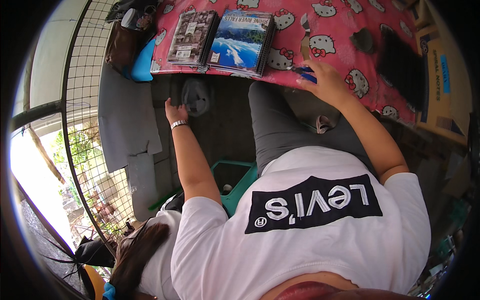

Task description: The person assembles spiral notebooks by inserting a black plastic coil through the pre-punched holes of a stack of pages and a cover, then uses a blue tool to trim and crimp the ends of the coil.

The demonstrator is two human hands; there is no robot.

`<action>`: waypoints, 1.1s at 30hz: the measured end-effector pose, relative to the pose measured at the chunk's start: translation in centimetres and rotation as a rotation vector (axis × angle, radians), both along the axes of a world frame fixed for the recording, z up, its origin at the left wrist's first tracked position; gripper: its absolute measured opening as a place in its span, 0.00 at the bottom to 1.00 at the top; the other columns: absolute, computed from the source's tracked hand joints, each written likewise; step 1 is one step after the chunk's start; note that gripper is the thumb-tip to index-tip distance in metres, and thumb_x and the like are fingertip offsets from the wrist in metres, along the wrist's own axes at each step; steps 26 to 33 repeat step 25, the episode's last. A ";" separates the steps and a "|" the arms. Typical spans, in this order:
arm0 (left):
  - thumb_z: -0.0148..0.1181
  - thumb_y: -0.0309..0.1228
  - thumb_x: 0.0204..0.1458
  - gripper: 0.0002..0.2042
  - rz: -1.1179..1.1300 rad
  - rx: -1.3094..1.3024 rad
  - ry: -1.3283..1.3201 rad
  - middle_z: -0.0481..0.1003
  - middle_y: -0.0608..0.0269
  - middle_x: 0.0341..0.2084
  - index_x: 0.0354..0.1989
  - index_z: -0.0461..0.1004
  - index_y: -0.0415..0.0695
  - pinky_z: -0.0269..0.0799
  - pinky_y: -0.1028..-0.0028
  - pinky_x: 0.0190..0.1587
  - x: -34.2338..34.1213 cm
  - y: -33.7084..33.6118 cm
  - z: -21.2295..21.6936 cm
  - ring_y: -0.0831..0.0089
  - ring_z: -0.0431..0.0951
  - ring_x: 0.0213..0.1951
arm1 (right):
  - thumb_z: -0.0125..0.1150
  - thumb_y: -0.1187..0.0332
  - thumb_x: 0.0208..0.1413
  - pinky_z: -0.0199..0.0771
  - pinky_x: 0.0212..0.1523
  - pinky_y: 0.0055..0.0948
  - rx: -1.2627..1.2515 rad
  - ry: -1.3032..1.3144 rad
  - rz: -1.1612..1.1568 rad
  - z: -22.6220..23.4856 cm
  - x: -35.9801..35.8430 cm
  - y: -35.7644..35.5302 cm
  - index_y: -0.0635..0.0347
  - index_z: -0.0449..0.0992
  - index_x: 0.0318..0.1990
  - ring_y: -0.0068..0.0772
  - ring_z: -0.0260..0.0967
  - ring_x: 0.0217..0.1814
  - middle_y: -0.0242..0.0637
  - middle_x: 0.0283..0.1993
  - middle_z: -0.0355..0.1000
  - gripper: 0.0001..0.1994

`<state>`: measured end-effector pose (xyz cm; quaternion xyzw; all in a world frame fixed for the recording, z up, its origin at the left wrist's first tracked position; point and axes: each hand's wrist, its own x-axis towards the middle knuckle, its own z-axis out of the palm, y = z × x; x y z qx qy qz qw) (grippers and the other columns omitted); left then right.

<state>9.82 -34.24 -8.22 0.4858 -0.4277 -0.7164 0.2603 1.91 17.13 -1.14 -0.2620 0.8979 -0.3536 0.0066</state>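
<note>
A small stationery stall or home work corner beside a wire-mesh window (85, 150): stacked spiral notebooks (240, 42) lie on a pink cartoon-cat tablecloth (340, 20), with a cardboard carton (440, 75) of notebooks standing at the table's edge.

A tall brown cardboard box (439, 75) stands at the right edge of the desk (350, 20), its side facing inward. A narrow blue rectangular label (444, 74) runs down that side, with dark print beside it and a small striped mark near its lower corner. The box rises just beside the pink patterned cloth that covers the desk. No screens or signs show.
</note>
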 end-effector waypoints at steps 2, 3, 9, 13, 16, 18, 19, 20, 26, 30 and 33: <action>0.55 0.35 0.57 0.22 -0.057 -0.233 -0.003 0.64 0.53 0.60 0.59 0.65 0.41 0.60 0.55 0.61 -2.1 2.6 2.5 0.60 0.64 0.61 | 0.64 0.58 0.53 0.69 0.49 0.43 -0.110 -0.059 -0.051 -1.7 0.1 1.0 0.58 0.71 0.46 0.49 0.71 0.48 0.43 0.42 0.73 0.18; 0.56 0.32 0.56 0.24 -0.156 -0.346 0.058 0.65 0.53 0.60 0.61 0.64 0.39 0.63 0.62 0.58 -3.8 5.1 4.7 0.63 0.67 0.59 | 0.64 0.58 0.53 0.68 0.51 0.43 -0.076 -0.044 -0.037 -2.1 0.2 1.3 0.57 0.71 0.48 0.48 0.70 0.50 0.43 0.44 0.72 0.19; 0.62 0.27 0.56 0.10 -0.998 -0.645 0.373 0.71 0.54 0.56 0.44 0.76 0.36 0.65 0.71 0.58 -9.7 19.7 12.8 0.69 0.73 0.54 | 0.66 0.58 0.50 0.62 0.59 0.45 -0.110 0.120 0.162 -1.7 -1.0 -1.2 0.53 0.71 0.55 0.46 0.66 0.57 0.39 0.52 0.69 0.24; 0.72 0.38 0.47 0.15 -1.303 -1.326 0.118 0.61 0.47 0.66 0.39 0.76 0.46 0.50 0.58 0.69 -12.5 23.5 10.3 0.50 0.50 0.71 | 0.68 0.56 0.48 0.61 0.60 0.45 -0.209 0.090 0.218 -2.1 -1.9 -4.2 0.51 0.73 0.54 0.43 0.66 0.58 0.38 0.53 0.69 0.25; 0.75 0.40 0.41 0.20 -1.349 -1.378 0.016 0.56 0.46 0.68 0.38 0.73 0.46 0.45 0.51 0.69 -13.2 23.6 7.0 0.43 0.45 0.72 | 0.69 0.56 0.47 0.61 0.60 0.45 -0.202 0.026 0.252 -3.2 -2.3 -5.1 0.51 0.74 0.54 0.42 0.65 0.60 0.36 0.54 0.69 0.26; 0.75 0.41 0.40 0.21 -1.367 -1.353 -0.004 0.56 0.45 0.68 0.37 0.72 0.47 0.38 0.43 0.69 -13.3 23.4 6.0 0.41 0.44 0.72 | 0.69 0.56 0.47 0.61 0.60 0.45 -0.190 0.006 0.263 -3.7 -2.5 -5.3 0.50 0.74 0.54 0.42 0.65 0.60 0.35 0.54 0.69 0.26; 0.75 0.40 0.39 0.21 -1.363 -1.316 0.031 0.56 0.46 0.68 0.36 0.71 0.47 0.32 0.41 0.69 -13.3 23.4 5.7 0.41 0.44 0.72 | 0.69 0.56 0.47 0.61 0.60 0.45 -0.182 0.018 0.265 -3.8 -2.6 -5.4 0.50 0.74 0.54 0.42 0.65 0.60 0.35 0.54 0.69 0.25; 0.75 0.41 0.39 0.21 -1.363 -1.313 0.032 0.56 0.47 0.68 0.36 0.71 0.47 0.33 0.41 0.69 -13.4 23.3 5.5 0.41 0.44 0.72 | 0.69 0.56 0.47 0.62 0.60 0.45 -0.175 0.029 0.267 -3.9 -2.7 -5.3 0.50 0.74 0.54 0.42 0.65 0.60 0.36 0.54 0.69 0.25; 0.75 0.41 0.39 0.21 -1.366 -1.340 0.023 0.55 0.50 0.69 0.36 0.71 0.47 0.33 0.41 0.69 -13.6 23.1 5.1 0.41 0.44 0.72 | 0.68 0.57 0.49 0.60 0.61 0.47 -0.147 -0.103 0.278 -4.2 -3.1 -5.3 0.50 0.74 0.54 0.40 0.64 0.62 0.36 0.55 0.68 0.24; 0.75 0.41 0.39 0.21 -1.366 -1.340 0.023 0.55 0.50 0.69 0.36 0.71 0.47 0.33 0.41 0.69 -13.6 23.1 5.1 0.41 0.44 0.72 | 0.68 0.57 0.49 0.60 0.61 0.47 -0.147 -0.103 0.278 -4.2 -3.1 -5.3 0.50 0.74 0.54 0.40 0.64 0.62 0.36 0.55 0.68 0.24; 0.75 0.41 0.39 0.21 -1.366 -1.340 0.023 0.55 0.50 0.69 0.36 0.71 0.47 0.33 0.41 0.69 -13.6 23.1 5.1 0.41 0.44 0.72 | 0.68 0.57 0.49 0.60 0.61 0.47 -0.147 -0.103 0.278 -4.2 -3.1 -5.3 0.50 0.74 0.54 0.40 0.64 0.62 0.36 0.55 0.68 0.24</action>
